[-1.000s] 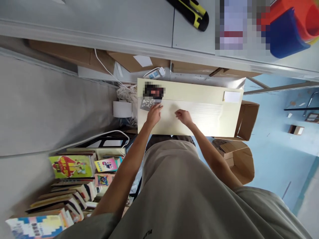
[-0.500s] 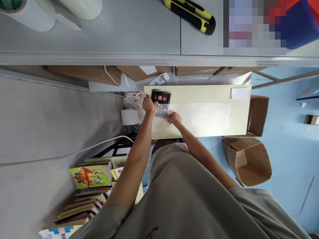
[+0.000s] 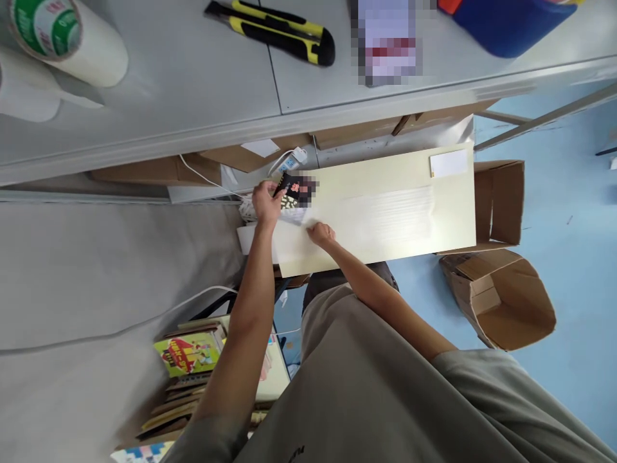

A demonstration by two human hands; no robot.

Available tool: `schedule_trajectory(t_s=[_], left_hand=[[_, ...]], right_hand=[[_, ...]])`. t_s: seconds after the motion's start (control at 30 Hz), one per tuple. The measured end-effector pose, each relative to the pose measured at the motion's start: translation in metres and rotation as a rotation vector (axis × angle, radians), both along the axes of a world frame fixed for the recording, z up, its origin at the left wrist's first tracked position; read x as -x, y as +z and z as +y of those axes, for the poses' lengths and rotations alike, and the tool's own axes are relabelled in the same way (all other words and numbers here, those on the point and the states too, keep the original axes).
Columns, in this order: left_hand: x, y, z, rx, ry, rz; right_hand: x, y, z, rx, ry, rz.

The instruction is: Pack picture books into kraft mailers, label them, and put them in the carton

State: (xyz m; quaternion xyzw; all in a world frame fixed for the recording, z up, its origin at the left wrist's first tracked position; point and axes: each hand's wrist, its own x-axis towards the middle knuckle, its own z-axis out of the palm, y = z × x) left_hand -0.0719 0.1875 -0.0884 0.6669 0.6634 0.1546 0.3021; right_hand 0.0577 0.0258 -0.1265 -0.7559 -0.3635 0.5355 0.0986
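A small dark book (image 3: pixel 295 191) lies at the left end of a pale cream board (image 3: pixel 385 212) low in front of me. My left hand (image 3: pixel 266 202) grips the book's left edge and tilts it up off the board. My right hand (image 3: pixel 321 233) rests on the board just right of the book, fingers curled, touching a light page or sheet under the book's lower corner. Part of the book's cover is blurred.
A grey table (image 3: pixel 193 96) above carries a yellow-black utility knife (image 3: pixel 274 29), tape rolls (image 3: pixel 67 38) and a blue object (image 3: pixel 506 22). Stacked books (image 3: pixel 190 357) sit lower left. Open cardboard boxes (image 3: pixel 506 308) stand right on the blue floor. A power strip (image 3: pixel 292 159) and cables lie behind the board.
Both hands moved left to the dark book. My left hand took hold of its edge and lifted it; my right hand came in beside it. The view shifted.
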Motion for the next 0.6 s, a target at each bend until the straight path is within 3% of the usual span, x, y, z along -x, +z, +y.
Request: schedule_trajectory(t_s=[0.07,0.17,0.23,0.3,0.37,0.47,0.53,0.6], left_hand=[[-0.013,0.020,-0.009,-0.150,-0.057,-0.065],[-0.036,0.054,-0.026,-0.238,-0.148,-0.154],[-0.054,0.070,-0.043,-0.250,-0.152,-0.225],[-0.078,0.073,-0.065,-0.211,-0.108,-0.347],[-0.109,0.059,-0.094,-0.105,-0.034,-0.526],[-0.167,0.020,-0.149,0.153,0.106,-0.779],[-0.205,-0.008,-0.185,0.329,0.199,-0.822],[-0.237,-0.031,-0.213,0.399,0.255,-0.767]], right_hand=[[-0.015,-0.002,-0.005,0.028,0.022,0.093],[-0.056,-0.003,-0.023,-0.009,0.009,0.217],[-0.097,-0.002,-0.044,-0.112,-0.120,0.298],[-0.145,0.003,-0.069,-0.239,-0.289,0.416],[-0.194,0.010,-0.095,-0.311,-0.406,0.531],[-0.257,0.020,-0.133,-0.314,-0.560,0.596],[-0.286,0.022,-0.154,-0.285,-0.646,0.569],[-0.305,0.019,-0.172,-0.249,-0.654,0.480]])
